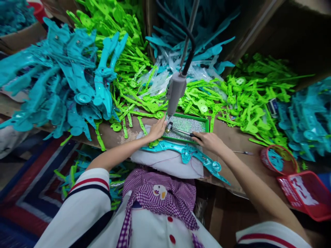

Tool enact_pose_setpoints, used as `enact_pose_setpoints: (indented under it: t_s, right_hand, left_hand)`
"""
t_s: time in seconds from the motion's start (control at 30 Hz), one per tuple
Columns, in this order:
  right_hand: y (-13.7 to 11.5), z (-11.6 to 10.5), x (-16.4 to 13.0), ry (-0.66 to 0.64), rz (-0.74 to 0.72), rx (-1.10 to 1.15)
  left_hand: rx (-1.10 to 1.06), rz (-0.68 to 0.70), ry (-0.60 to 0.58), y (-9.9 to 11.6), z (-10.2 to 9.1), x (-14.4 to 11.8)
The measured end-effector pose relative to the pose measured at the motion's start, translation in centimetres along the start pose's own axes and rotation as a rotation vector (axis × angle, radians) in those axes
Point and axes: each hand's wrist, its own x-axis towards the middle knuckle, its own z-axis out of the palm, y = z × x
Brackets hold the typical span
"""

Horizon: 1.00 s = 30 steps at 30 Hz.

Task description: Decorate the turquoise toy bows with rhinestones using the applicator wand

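My left hand point(157, 129) rests at the left edge of a green tray point(205, 121) filled with small silvery screws, fingers curled near the tip of a hanging grey electric screwdriver point(176, 90). My right hand point(210, 141) grips a thin metal tool with a dark handle point(182, 131) that reaches over the tray. A long teal plastic toy part point(190, 154) lies on a white cushion point(168, 162) just in front of both hands.
Heaps of teal parts point(64, 79) lie at the left and far right, green parts point(245, 93) across the back. A red round basket point(278, 159) and a red rectangular basket point(305, 193) sit at the right. A small metal tool point(243, 152) lies on the brown bench.
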Motion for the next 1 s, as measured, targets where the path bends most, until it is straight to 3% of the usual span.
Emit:
enact_pose_setpoints:
  t_s: [0.17,0.33,0.47,0.67,0.77,0.87,1.0]
  right_hand:
    - [0.7,0.0,-1.5,-0.029,-0.025,-0.082]
    - [-0.1,0.6,1.3,0.040,0.062,-0.056]
    - [1.6,0.9,1.8,0.087,0.132,-0.043]
    - [6.8,1.4,-4.7,0.072,0.219,-0.133]
    - [8.3,1.4,-7.9,0.037,0.214,-0.201]
    - [7.3,1.2,-8.3,0.027,0.110,-0.203]
    - [3.7,0.7,-4.6,0.017,0.015,-0.138]
  left_hand:
    - [-0.009,-0.011,-0.004,0.2,0.0,0.0]
    - [-0.010,-0.026,-0.013,0.5,-0.3,-0.3]
    - [0.008,-0.001,0.014,0.4,-0.3,-0.2]
    - [0.028,-0.012,0.001,0.5,-0.4,-0.2]
    - [0.024,-0.023,-0.011,0.8,-0.6,-0.3]
    - [0.023,-0.024,-0.017,1.0,-0.7,-0.4]
    - [0.018,-0.006,-0.014,0.8,-0.6,-0.4]
